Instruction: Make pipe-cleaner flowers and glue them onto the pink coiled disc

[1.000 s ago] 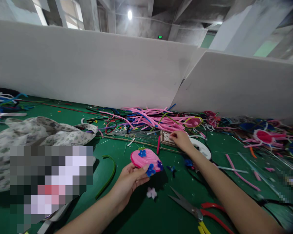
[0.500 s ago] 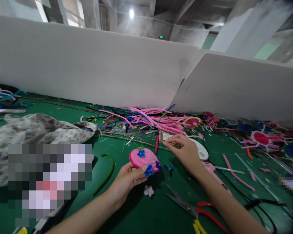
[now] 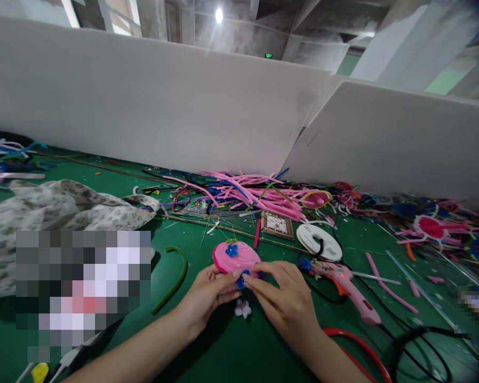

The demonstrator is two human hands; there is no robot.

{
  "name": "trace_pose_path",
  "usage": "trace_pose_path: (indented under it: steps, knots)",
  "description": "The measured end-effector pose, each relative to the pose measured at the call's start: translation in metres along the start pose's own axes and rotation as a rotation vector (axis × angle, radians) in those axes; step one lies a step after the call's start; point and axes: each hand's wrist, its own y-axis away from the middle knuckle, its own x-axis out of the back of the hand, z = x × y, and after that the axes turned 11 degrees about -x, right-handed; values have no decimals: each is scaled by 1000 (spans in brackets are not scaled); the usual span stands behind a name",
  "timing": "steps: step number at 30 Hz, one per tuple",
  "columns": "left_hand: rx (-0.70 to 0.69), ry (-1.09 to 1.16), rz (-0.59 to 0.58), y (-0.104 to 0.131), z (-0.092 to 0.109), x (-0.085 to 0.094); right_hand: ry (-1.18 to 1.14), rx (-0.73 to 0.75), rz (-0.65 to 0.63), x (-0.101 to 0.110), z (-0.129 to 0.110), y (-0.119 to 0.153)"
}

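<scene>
My left hand (image 3: pixel 207 292) is closed around the lower left edge of a pink pipe-cleaner disc (image 3: pixel 234 259). A blue flower (image 3: pixel 232 250) and a bit of green sit on the disc's upper part. Another blue flower (image 3: pixel 242 280) is at its lower edge, between both hands. My right hand (image 3: pixel 285 295) has its fingertips pinched together against that lower flower; anything small inside the pinch is hidden. Just below the hands, a pale lilac flower (image 3: pixel 243 308) lies on the green table.
Right of my hand lie a pink glue gun (image 3: pixel 353 292), a white spool (image 3: pixel 319 242) and a framed tray (image 3: pixel 277 225) of small white bits. Red scissor handles (image 3: pixel 361 346) show beside my right forearm. Pink pipe cleaners (image 3: pixel 255 194) are piled near the white partition (image 3: pixel 163 101). A green pipe cleaner (image 3: pixel 178 282) lies left.
My right hand has moved from the framed tray down and left to the disc's lower blue flower. The tray, spool and glue gun are uncovered. My left hand still holds the disc.
</scene>
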Motion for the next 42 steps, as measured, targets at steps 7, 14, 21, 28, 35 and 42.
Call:
trace_pose_path:
  steps: [7, 14, 21, 28, 35, 42]
  knots:
    - [-25, -35, -16, 0, -2, 1, -66, -96, 8, -1, -3, -2]
    - [-81, -113, -96, 0, -8, -1, -160, -219, -67, 1, -1, -6]
    - [-62, -120, -62, -2, -12, 2, -191, -228, -71, -3, 2, -6]
    - [31, -25, -31, 2, -2, -1, -182, -181, -98, 6, 11, -4]
    - [18, -43, -4, 2, 0, -3, -131, -172, -33, 22, 16, -1]
    - [-43, -116, -56, 1, -7, -2, -237, -251, -113, 14, 6, -7]
